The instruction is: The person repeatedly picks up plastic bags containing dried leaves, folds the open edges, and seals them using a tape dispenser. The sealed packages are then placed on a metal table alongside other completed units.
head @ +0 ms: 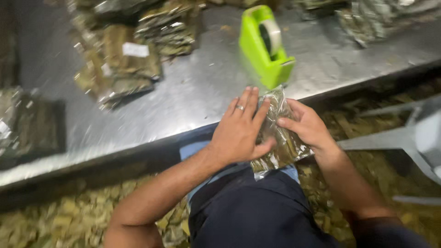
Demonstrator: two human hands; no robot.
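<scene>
A clear plastic packet of dried leaves (278, 133) rests on my lap at the edge of the steel table (193, 96). My left hand (239, 131), with a ring on one finger, lies flat over the packet's left side, thumb curled under it. My right hand (305, 126) grips the packet's right edge, thumb pressing on top. A bright green tape dispenser (265, 46) stands on the table just beyond the packet's top end.
Several filled leaf packets (124, 59) lie piled at the back left of the table, more at the far left (27, 124) and back right (376, 16). Loose dried leaves (69, 220) cover the floor. A grey metal frame (413, 138) stands at the right.
</scene>
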